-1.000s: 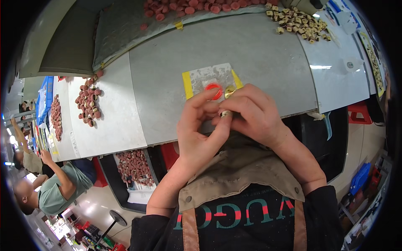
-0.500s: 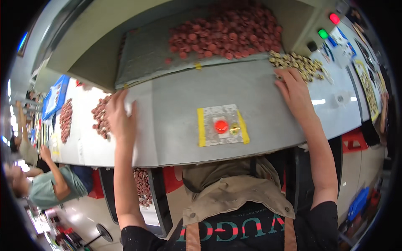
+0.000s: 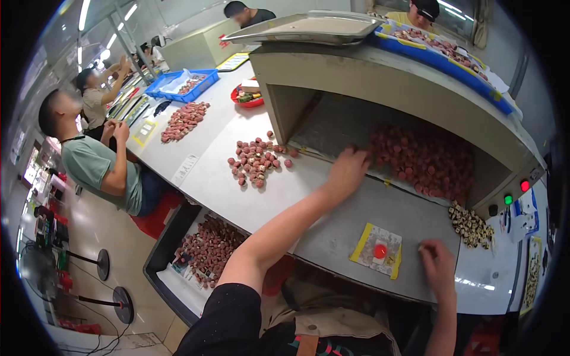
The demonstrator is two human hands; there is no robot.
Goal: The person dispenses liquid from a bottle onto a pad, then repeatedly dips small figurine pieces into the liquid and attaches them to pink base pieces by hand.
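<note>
Left hand point(image 3: 349, 169) at the mouth of a beige metal cabinet point(image 3: 368, 71), beside the left end of a heap of dark pink caps point(image 3: 421, 163) that lies inside. Its fingers bend downward; cannot tell whether they grip a cap. Right hand point(image 3: 438, 267) low over the grey table point(image 3: 320, 243), near its front edge, fingers curled; a small pale spot shows at the fingertips, and whether it is a held piece cannot be told.

Between the person and the cabinet, just left of the right hand, lies a white pad point(image 3: 367, 242) with yellow tape along two sides; a bright red disc point(image 3: 380, 251) sits on it. Right of the cabinet opening: a heap of cream-and-dark pieces point(image 3: 471, 225). On the table's left part, loose pink balls point(image 3: 256, 161). Below, a black bin point(image 3: 155, 261) holds more pink pieces point(image 3: 208, 249). Further left sits a co-worker in a green shirt point(image 3: 95, 169).
</note>
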